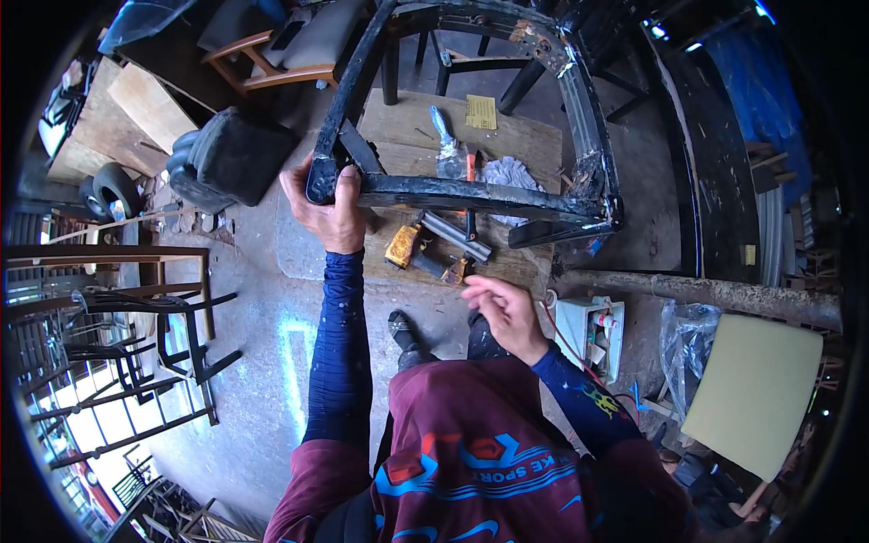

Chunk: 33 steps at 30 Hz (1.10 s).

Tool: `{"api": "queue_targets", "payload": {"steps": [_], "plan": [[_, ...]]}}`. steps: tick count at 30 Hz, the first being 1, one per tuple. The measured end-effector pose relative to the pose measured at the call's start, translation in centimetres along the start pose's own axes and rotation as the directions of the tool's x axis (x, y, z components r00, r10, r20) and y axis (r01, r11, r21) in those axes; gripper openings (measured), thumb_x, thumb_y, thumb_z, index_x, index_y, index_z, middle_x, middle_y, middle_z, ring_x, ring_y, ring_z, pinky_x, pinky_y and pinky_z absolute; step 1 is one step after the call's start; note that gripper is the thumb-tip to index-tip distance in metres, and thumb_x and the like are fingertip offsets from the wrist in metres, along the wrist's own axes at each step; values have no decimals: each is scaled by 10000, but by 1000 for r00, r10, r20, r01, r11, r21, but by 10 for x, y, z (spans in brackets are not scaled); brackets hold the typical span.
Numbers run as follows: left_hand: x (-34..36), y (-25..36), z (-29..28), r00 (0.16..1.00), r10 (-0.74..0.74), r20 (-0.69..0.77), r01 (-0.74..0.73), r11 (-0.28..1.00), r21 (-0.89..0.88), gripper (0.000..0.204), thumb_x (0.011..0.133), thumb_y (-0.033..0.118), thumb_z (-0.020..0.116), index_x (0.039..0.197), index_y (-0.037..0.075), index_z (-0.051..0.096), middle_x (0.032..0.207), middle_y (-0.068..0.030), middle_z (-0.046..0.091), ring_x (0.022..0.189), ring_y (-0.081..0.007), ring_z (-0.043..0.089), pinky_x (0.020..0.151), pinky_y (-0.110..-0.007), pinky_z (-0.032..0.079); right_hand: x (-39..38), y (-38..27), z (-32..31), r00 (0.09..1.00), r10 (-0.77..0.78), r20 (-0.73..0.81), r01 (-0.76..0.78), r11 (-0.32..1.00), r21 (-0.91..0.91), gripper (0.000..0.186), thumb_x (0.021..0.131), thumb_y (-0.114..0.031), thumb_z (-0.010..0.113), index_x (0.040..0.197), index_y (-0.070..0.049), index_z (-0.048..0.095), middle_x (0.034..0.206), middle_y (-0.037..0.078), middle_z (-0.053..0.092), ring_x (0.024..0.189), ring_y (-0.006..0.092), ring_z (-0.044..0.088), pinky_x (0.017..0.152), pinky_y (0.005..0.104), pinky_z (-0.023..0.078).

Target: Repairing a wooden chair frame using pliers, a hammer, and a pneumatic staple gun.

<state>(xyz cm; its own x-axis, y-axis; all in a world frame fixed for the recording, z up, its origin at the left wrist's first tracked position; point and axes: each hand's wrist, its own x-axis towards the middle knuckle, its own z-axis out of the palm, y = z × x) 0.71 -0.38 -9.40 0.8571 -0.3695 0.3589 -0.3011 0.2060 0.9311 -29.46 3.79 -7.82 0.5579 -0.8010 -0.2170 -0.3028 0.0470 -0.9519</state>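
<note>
My left hand (326,208) grips the front left corner of a worn, dark-painted wooden chair frame (480,195), which stands above a wooden work board (308,249). My right hand (502,317) is just below a stapler-like tool (403,244) with a scuffed yellow body and silver magazine; its fingers are loosely bent and apart, with nothing visible in them. On the board, partly framed by the chair, are a putty knife (441,127) with a blue handle, an orange-and-black handled tool (471,165), a crumpled pale cloth (516,176) and a yellow paper piece (481,112).
Stacked wooden chairs (163,290) are at left, near dark cushions (226,158) and tyres (118,190). A padded chair (299,45) is behind. At right are a rusty pipe (742,299), a white container (579,335) with a red hose, and a cream seat panel (751,389).
</note>
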Motion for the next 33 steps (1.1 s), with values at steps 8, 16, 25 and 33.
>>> {"api": "queue_targets", "payload": {"steps": [8, 16, 25, 33], "plan": [[0, 4, -8, 998, 53, 20, -53, 998, 24, 516, 817, 308, 802, 1160, -22, 604, 1010, -62, 602, 889, -132, 590, 826, -266, 508, 94, -131, -32, 664, -706, 247, 599, 306, -740, 429, 915, -268, 724, 1240, 1, 643, 1226, 149, 658, 1148, 347, 600, 1008, 452, 460], [-3, 12, -18, 996, -15, 87, 15, 1000, -2, 871, 669, 625, 875, 1174, -12, 561, 1033, -77, 596, 955, -176, 590, 874, -330, 506, 147, -131, -6, 653, -571, 498, 728, 289, -622, 214, 959, -228, 658, 898, -43, 568, 789, 166, 660, 726, 373, 679, 637, 493, 489], [9, -8, -32, 915, 81, 396, -47, 994, -94, 1230, 415, 485, 1045, 1368, 10, 429, 1299, -144, 496, 1181, -260, 558, 1057, -383, 455, 149, -146, -11, 707, -452, 545, 702, 346, -623, 208, 923, -173, 693, 1035, 0, 659, 827, 200, 677, 771, 406, 679, 646, 485, 502], [25, -14, -43, 789, 203, 580, -146, 979, -145, 1157, 544, 285, 1026, 1466, 61, 365, 1502, -202, 346, 1404, -387, 435, 1154, -476, 422, 146, -155, -11, 725, -424, 542, 679, 311, -665, 282, 924, -154, 696, 1136, 29, 660, 872, 175, 697, 772, 372, 674, 664, 445, 481]]}}
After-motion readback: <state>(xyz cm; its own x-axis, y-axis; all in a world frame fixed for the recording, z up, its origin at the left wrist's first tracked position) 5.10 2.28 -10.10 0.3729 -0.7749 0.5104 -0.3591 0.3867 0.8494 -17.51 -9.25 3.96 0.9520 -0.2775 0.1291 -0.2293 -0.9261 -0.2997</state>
